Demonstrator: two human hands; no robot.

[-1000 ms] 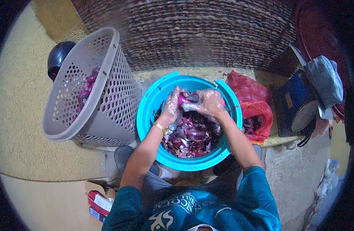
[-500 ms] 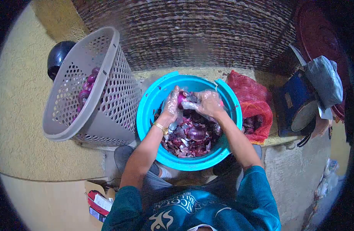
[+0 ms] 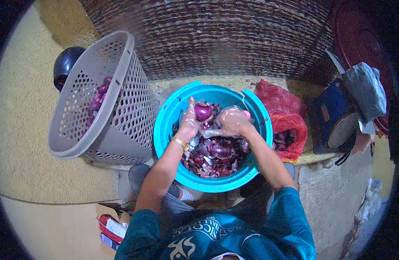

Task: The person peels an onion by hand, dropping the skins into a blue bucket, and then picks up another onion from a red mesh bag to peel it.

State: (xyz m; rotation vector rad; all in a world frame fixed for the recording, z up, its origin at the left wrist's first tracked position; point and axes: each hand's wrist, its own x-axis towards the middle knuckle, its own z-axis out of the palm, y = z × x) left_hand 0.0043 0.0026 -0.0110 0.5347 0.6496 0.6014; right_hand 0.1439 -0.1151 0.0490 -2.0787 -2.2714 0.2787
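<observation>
My left hand (image 3: pixel 189 122), in a clear plastic glove and with a gold watch at the wrist, holds a shiny red onion (image 3: pixel 203 112) against its fingers. Just right of it, my right hand (image 3: pixel 231 122), gloved too, is closed with its thumb stretched toward the left hand. A pink end (image 3: pixel 247 115) sticks out of the right fist; the rest of that thing is hidden. Both hands are over a turquoise tub (image 3: pixel 165 161) between my legs. Loose onion skins (image 3: pixel 204 162) fill its bottom, with another red onion (image 3: pixel 221 150) lying among them.
On the left a tilted grey perforated basket (image 3: pixel 136 99) contains several red onions (image 3: pixel 95 106). A dark rounded object (image 3: pixel 66 65) is behind it. To the tub's right sits a red mesh sack (image 3: pixel 279 102), then a blue box-like object (image 3: pixel 334 108) with a grey plastic bag (image 3: pixel 365 91).
The onion now shows a smooth, bare purple surface, where loose skin hung before. My right hand has moved off it, slightly down and away.
</observation>
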